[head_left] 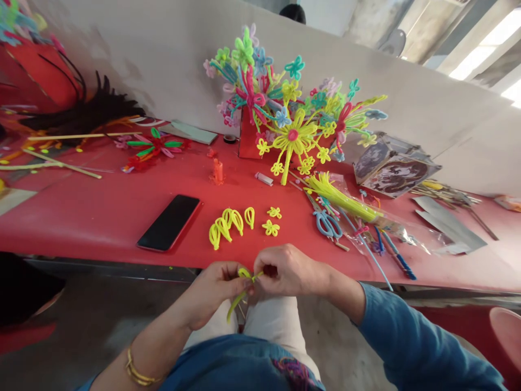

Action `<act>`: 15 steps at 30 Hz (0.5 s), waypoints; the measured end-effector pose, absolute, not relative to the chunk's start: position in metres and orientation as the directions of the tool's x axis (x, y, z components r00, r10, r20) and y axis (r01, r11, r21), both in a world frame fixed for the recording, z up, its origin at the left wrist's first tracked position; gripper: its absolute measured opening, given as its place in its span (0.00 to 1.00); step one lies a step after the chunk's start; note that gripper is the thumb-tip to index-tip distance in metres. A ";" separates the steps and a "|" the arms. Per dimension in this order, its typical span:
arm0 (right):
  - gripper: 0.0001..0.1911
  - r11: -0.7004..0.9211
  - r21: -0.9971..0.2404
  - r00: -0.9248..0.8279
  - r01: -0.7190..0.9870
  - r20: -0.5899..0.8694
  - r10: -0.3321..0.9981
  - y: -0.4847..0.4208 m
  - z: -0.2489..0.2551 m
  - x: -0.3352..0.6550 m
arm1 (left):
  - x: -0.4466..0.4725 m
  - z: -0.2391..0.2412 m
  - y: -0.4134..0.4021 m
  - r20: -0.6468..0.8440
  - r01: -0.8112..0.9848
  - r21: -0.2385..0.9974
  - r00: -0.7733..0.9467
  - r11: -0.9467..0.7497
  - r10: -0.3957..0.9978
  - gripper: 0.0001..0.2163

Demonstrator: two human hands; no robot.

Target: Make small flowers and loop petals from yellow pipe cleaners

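Note:
My left hand [222, 285] pinches a yellow-green pipe cleaner [233, 307] that is bent into a small loop at the top, with a loose tail hanging down. On its other side, my right hand [285, 270] grips the short end of the same pipe cleaner. Both hands are close together over my lap, just off the table's front edge. Right in front of them on the red table lie several yellow pipe-cleaner loops [232, 220] in a row. Two small yellow pipe-cleaner flowers [271, 228] rest beside the loops.
A black phone [169, 222] lies to the left. To the right are blue-handled scissors [328, 224] and a bag of yellow pipe cleaners [345, 201]. Colourful pipe-cleaner flowers [293, 136] stand at the back in red boxes, near an orange candle-like piece [218, 172] and a patterned lantern-like box [396, 168].

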State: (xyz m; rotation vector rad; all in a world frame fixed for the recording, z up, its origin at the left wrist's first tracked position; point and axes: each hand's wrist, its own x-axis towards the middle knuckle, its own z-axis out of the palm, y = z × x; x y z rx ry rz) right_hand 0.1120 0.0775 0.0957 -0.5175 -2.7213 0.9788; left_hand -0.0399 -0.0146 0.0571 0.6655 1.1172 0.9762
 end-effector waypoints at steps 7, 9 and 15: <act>0.03 0.190 -0.897 -0.698 0.400 -0.163 0.698 0.071 0.066 0.093 | -0.033 0.058 -0.013 0.008 0.296 0.949 -0.380 0.113 0.925 0.01; 0.04 0.087 -0.931 -0.633 0.355 -0.171 0.755 0.068 0.060 0.086 | -0.033 0.055 -0.012 0.007 0.291 0.946 -0.455 0.142 0.891 0.01; 0.06 -0.018 -0.977 -0.511 0.213 -0.127 0.850 0.055 0.049 0.074 | -0.029 0.041 -0.006 -0.305 -0.334 0.925 -0.370 0.181 0.878 0.04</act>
